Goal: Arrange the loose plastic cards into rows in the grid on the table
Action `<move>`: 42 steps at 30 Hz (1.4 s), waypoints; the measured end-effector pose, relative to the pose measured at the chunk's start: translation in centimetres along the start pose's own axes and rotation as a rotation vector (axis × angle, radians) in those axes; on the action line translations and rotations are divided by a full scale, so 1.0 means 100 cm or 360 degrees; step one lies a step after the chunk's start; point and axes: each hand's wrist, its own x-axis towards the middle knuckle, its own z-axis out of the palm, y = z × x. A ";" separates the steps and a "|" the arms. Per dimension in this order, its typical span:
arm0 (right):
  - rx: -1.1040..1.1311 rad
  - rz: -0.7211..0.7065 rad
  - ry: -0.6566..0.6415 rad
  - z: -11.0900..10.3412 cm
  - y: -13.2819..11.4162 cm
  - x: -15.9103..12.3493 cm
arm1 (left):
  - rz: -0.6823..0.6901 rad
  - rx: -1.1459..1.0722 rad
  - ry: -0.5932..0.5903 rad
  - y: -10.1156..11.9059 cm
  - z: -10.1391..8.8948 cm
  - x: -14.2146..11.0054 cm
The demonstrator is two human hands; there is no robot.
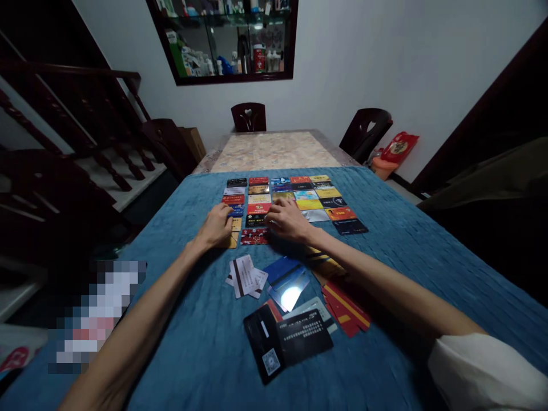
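Observation:
Many plastic cards lie in rows and columns on a blue cloth. My left hand [216, 224] rests at the outer edge of the left column, fingers bent beside a blue card [237, 211] and the gold cards below it. My right hand [287, 218] is over the middle of the layout, fingers curved and apart, tips beside a black VIP card [255, 221]. A red patterned card [254, 237] lies between my hands. What sits under my right palm is hidden. Nearer lie loose white cards [243, 276], blue cards [282, 271], red cards [346, 308] and black cards [306, 337].
The blue cloth [180, 342] covers the near part of the table; a patterned top [278, 149] shows beyond. Dark chairs [249, 117] stand around it. A red bag [400, 147] is at the right, a stair railing [85, 111] at the left. A pixelated patch covers the lower left.

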 end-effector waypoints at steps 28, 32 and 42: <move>0.0459 -0.0714 -0.0243 -0.028 -0.046 -0.134 | 0.1098 -0.0473 -0.0403 0.128 -0.038 -0.095; 0.0374 -0.0708 -0.0338 -0.032 -0.051 -0.134 | 0.1244 -0.0520 -0.0548 0.129 -0.050 -0.113; 0.0272 -0.0627 -0.0416 -0.042 -0.057 -0.142 | 0.1395 -0.0354 -0.0633 0.129 -0.057 -0.131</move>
